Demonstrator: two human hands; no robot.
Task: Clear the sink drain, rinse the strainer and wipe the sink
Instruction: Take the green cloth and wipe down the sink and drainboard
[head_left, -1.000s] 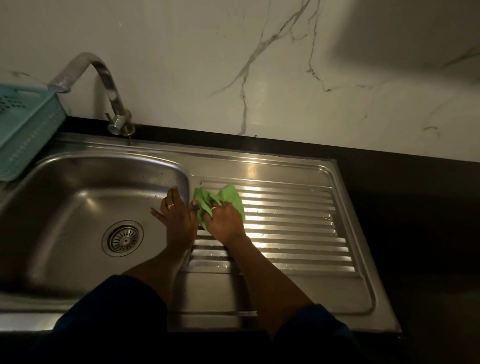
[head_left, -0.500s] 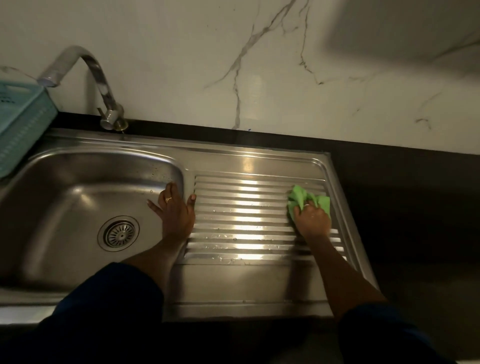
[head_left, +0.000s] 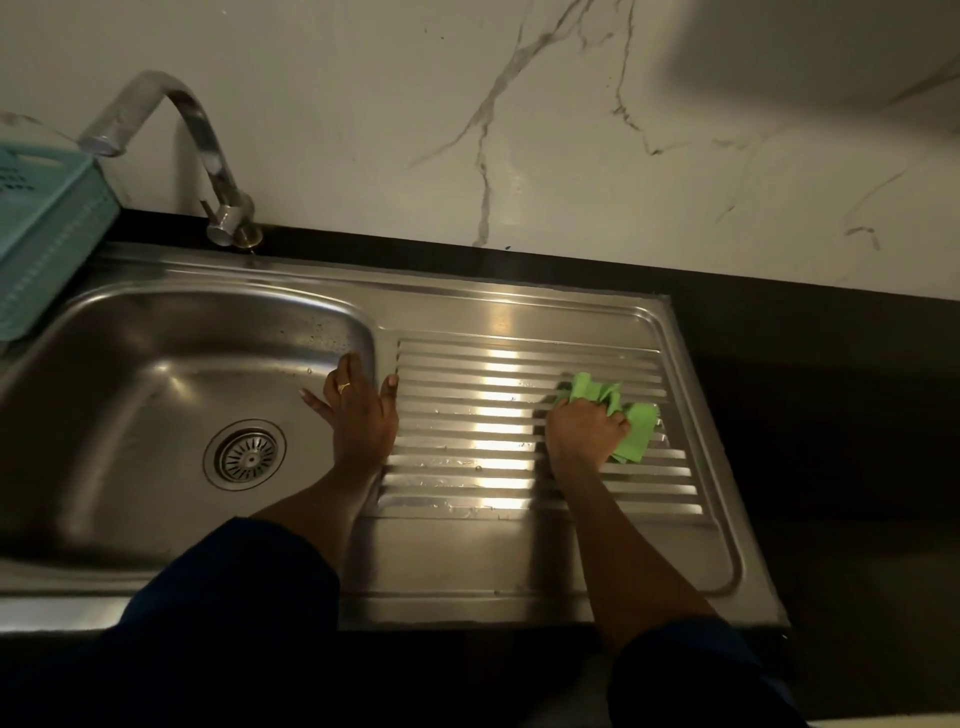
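Meanwhile, a cloth (head_left: 631, 426) is gripped by the right hand (head_left: 584, 431) and wiped across the drainboard (head_left: 467, 415); the left hand (head_left: 361, 415) is spread flat, empty; wet lower ribs likely come next.

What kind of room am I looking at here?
Most likely a home kitchen. A stainless steel sink with a ribbed drainboard is set in a dark counter, a curved tap stands behind it against a marble-look wall, and the right hand wipes with a green cloth.
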